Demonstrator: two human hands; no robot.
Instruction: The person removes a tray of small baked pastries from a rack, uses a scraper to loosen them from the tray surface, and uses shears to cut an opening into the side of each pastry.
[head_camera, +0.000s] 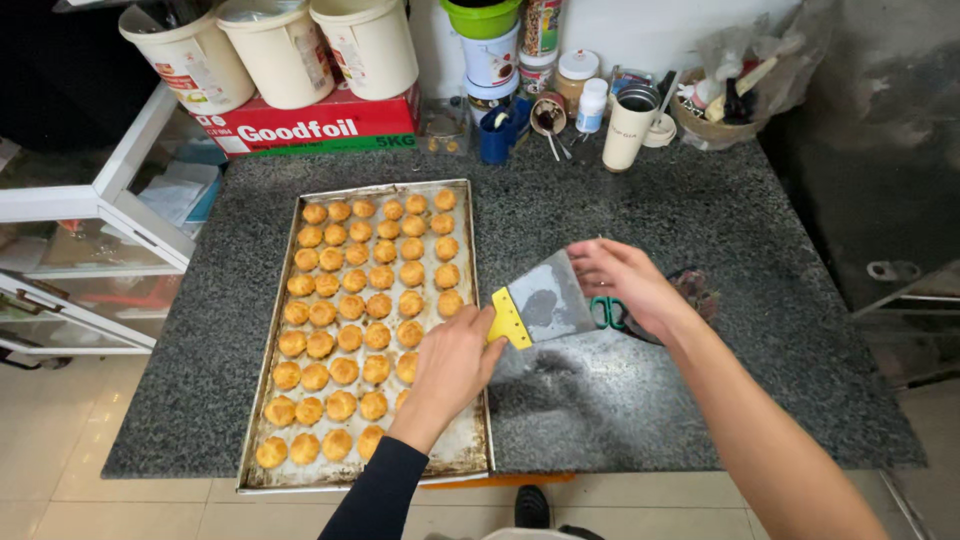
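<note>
We hold a scraper (545, 300) between both hands above the granite counter (700, 230), just right of the baking tray (470, 440). Our left hand (455, 365) is clenched around the scraper's yellow handle (509, 318), with the thumb pressed against it, and this hand hovers over the tray's right rim. Our right hand (625, 280) pinches the far right edge of the grey metal blade between thumb and fingers. The blade is tilted, its flat face turned up toward us, and its shadow falls on the counter just below.

The tray lies lengthwise from near to far on the left half of the counter. It is filled with rows of small round golden cookies (345, 310), packed closely in its left and middle columns; the near right corner of the tray is bare and shows baked-on stains.

Under our right wrist green-handled scissors (608, 312) lie on the counter beside a dark round dish (695, 295), partly hidden by the hand.

Along the far edge of the counter stand a red box (320, 125) carrying three cream buckets (285, 50), a blue mug (497, 135), a beige tumbler (628, 130), several jars (575, 75) and a basket (715, 125) wrapped in plastic. To the far left is a white shelf (110, 200) with glass panels.
</note>
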